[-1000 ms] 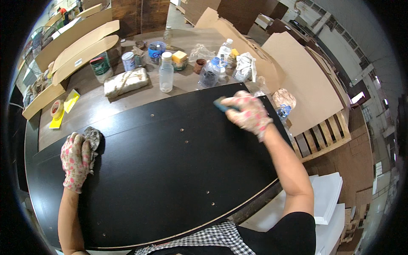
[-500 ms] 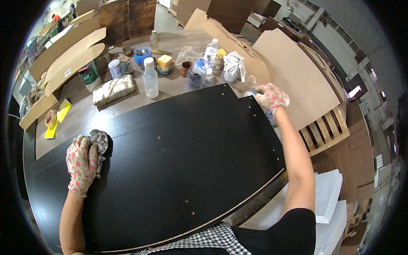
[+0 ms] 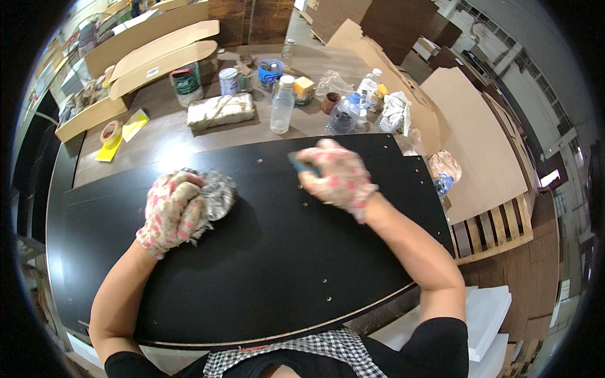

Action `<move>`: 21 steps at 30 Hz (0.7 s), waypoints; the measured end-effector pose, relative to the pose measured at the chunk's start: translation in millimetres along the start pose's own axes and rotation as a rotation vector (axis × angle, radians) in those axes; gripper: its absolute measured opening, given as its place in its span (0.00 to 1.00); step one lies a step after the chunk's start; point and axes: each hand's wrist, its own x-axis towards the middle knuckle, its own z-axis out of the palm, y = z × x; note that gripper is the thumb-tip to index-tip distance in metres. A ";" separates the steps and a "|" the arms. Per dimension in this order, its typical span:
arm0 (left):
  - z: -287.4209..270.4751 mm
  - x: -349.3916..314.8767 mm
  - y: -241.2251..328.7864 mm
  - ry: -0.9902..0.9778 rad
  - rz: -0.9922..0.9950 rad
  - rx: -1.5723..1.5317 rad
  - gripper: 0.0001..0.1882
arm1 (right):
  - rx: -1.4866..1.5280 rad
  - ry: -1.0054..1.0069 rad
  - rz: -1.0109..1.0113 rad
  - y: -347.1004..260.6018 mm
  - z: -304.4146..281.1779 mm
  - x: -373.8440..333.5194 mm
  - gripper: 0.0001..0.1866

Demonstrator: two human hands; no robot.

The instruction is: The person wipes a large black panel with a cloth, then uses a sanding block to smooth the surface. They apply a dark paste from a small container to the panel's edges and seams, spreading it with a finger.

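A large black panel with a curved near edge and small drilled holes lies before me. My left hand, in a floral glove, is closed on a crumpled grey rag held at the panel's left part. Over the panel's far middle is my right hand, gloved alike and smeared by motion. Its fingers are closed around a small flat blue-green piece, whose exact kind is too blurred to make out. Whether that piece touches the panel, I cannot tell.
Behind the panel stand a clear bottle, a wrapped white bundle, a green can, a yellow sponge and a clear jug. Tape lies left. Cardboard and a wooden pallet are right.
My right hand has come left from beyond the panel's far right corner to over its middle. My left hand has moved right with the rag. The whole view has shifted somewhat.
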 end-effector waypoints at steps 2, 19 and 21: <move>-8.8 -9.6 3.9 -0.074 0.068 -0.053 0.05 | 0.351 -0.139 -0.047 -26.4 5.3 23.7 0.16; -188.0 -214.1 25.2 -0.273 -0.602 0.436 0.33 | 0.673 -0.445 -0.344 -199.4 104.6 182.1 0.18; -187.0 -219.9 24.2 -0.210 -0.571 0.402 0.36 | 0.622 -0.414 -0.418 -260.2 134.6 219.4 0.20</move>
